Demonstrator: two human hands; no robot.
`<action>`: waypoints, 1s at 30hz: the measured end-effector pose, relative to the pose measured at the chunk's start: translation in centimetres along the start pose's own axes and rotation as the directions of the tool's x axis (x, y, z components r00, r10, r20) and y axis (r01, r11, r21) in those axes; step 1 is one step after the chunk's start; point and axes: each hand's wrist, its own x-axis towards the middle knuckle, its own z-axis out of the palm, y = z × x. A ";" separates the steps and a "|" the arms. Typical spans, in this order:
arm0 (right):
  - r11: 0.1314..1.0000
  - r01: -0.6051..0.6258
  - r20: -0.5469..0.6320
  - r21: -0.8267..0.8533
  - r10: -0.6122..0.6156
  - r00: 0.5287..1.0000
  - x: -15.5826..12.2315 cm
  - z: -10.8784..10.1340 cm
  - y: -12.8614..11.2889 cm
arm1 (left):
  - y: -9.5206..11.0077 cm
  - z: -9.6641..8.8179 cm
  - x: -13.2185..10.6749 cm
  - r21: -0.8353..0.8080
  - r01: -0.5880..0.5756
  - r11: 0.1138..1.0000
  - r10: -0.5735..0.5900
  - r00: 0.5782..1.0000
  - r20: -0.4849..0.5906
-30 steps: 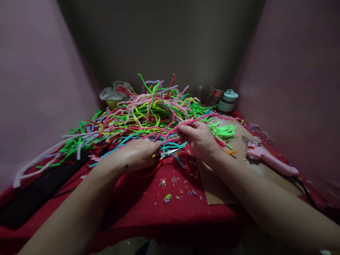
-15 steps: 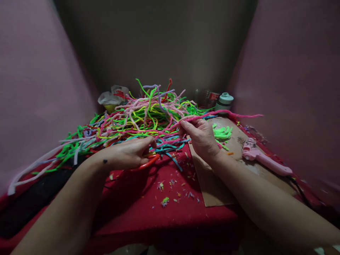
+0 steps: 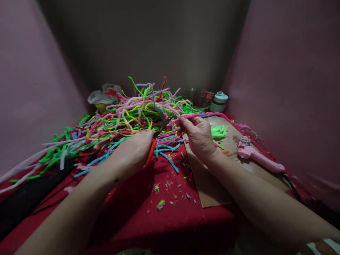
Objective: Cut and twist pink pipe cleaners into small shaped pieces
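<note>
My left hand [image 3: 135, 150] is closed around red-handled scissors [image 3: 156, 140], whose dark blades point up and right toward a pink pipe cleaner [image 3: 209, 115]. My right hand [image 3: 198, 136] pinches that pink pipe cleaner near its left end and holds it level above the table. The strand runs off to the right over a brown cardboard sheet [image 3: 212, 184]. Behind both hands lies a big tangled heap of pipe cleaners [image 3: 124, 117] in green, pink, yellow, blue and lilac.
A pink glue gun [image 3: 256, 156] lies on the cardboard at right, its cord trailing off. Cut green pieces [image 3: 219, 131] sit beyond my right hand. A pale green jar [image 3: 219, 101] and a crumpled bag [image 3: 103, 96] stand at the back. Small clippings [image 3: 167, 193] litter the red cloth [image 3: 164, 223].
My left hand has picked the scissors up from the cloth and raised them toward the pink pipe cleaner. My right hand has kept its pinch and lifted the strand slightly.
</note>
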 end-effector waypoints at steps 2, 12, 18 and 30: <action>1.000 -0.007 -0.009 -0.005 0.007 1.000 -0.1 0.1 -0.1 | 1.1 0.3 -0.1 0.123 0.006 0.992 -0.008 1.000 0.021; 0.999 -0.023 -0.008 -0.028 0.023 1.000 -0.3 0.1 -0.1 | 2.6 0.3 0.0 0.317 0.030 0.948 -0.068 0.991 0.111; 1.000 -0.030 0.014 0.003 0.030 0.999 -0.2 0.0 0.1 | 2.3 0.7 0.0 0.299 0.003 0.954 -0.032 0.995 0.093; 0.985 -0.148 0.022 0.094 0.146 0.989 -0.2 0.0 0.2 | 3.0 1.0 -0.1 0.375 0.045 0.926 -0.069 0.996 0.050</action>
